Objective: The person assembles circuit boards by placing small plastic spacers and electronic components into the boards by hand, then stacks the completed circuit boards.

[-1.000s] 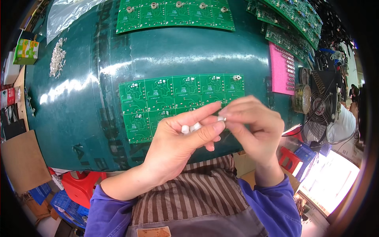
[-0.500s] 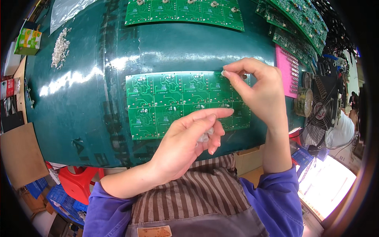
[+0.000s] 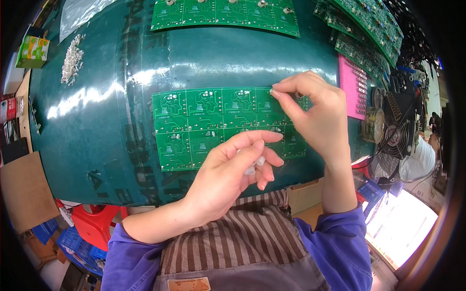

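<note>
A green circuit board panel (image 3: 170, 123) with repeated sections lies flat in front of me. Over its upper right part, my right hand (image 3: 318, 109) has thumb and forefinger pinched together at the far edge, on a small whitish part (image 3: 272, 90) mostly hidden by the fingertips. My left hand (image 3: 228, 165) is above the near edge, palm turned inward, with its forefinger stretched over the board. Several small translucent white plastic pieces (image 3: 250, 170) sit in its curled lower fingers. Those fingers hide part of the board's near row.
Another green panel (image 3: 223, 17) with round metal parts lies at the far edge. A heap of small silvery pieces (image 3: 72, 60) is at far left. Stacked boards (image 3: 361, 53) and a pink foam block (image 3: 350, 92) holding small parts stand right, near a black fan (image 3: 395, 138).
The right hand's pinched fingertips have shifted slightly left along the board's far edge. My left hand has barely moved and keeps the white pieces.
</note>
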The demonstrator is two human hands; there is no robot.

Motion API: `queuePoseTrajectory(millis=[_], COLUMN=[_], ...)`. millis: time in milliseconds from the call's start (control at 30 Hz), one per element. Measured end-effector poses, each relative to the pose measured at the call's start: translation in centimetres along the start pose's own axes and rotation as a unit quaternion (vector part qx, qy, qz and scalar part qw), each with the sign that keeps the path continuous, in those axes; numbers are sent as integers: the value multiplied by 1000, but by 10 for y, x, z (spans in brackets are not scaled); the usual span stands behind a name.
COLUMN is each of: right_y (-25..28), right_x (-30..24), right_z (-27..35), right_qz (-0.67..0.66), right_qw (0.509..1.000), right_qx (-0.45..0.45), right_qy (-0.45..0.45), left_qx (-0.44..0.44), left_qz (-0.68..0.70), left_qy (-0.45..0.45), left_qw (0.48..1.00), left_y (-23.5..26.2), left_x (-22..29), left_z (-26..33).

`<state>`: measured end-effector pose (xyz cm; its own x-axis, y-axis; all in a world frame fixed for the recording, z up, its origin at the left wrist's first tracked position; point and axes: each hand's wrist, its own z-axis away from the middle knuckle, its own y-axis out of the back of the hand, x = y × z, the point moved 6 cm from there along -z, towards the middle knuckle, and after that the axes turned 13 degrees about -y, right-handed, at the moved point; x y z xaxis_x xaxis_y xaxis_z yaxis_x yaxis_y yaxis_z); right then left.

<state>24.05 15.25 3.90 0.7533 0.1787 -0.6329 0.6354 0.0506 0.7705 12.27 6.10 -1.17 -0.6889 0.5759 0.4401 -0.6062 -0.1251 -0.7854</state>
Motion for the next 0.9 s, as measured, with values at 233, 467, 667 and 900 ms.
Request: queuePoseTrajectory(millis=[233,467,667,900], right_y=[4,93,98,100], right_x=[2,83,131,126], right_z=[8,19,5,5], right_qz=[10,180,194,238], right_qw=[998,928,932,920], right_qx=[50,313,287,309], right_qy=[41,-92,-105,-46], left_qx=[1,-4,-25,-4], left_qz=[-43,-81,-91,-89], left_qy=[-5,-17,-22,-19], left_qw=[999,997,995,996], left_y=[0,-5,-7,-11], left_x=[0,5,4,4], left_z=[-1,3,0,-3])
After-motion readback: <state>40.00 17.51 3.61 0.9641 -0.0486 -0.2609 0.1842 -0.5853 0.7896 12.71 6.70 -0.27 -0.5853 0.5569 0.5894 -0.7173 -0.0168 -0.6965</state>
